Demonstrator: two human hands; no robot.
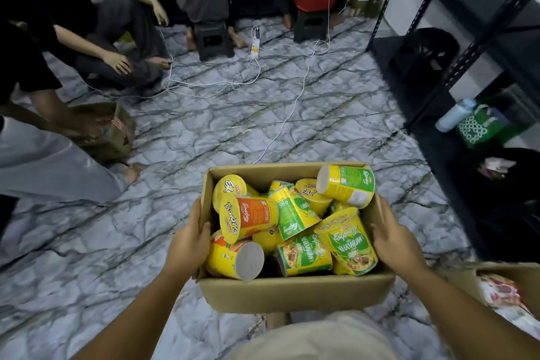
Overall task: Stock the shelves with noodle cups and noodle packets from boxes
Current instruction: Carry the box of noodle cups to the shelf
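Observation:
An open cardboard box [295, 292] is held in front of me above the marble-patterned floor. It is full of several yellow noodle cups lying jumbled, some with green labels [347, 242] and some with orange labels [251, 215]. My left hand [190, 240] grips the box's left wall, thumb over the rim. My right hand [394, 242] grips the right wall the same way. A black metal shelf rack [455, 67] stands at the right.
A second cardboard box [502, 283] with red packets sits at the lower right. Another person handles a box [111, 131] at the left. Several people sit on stools at the back, and white cables and a power strip [255, 45] lie across the floor. A green bag [479, 126] sits on the rack's low shelf.

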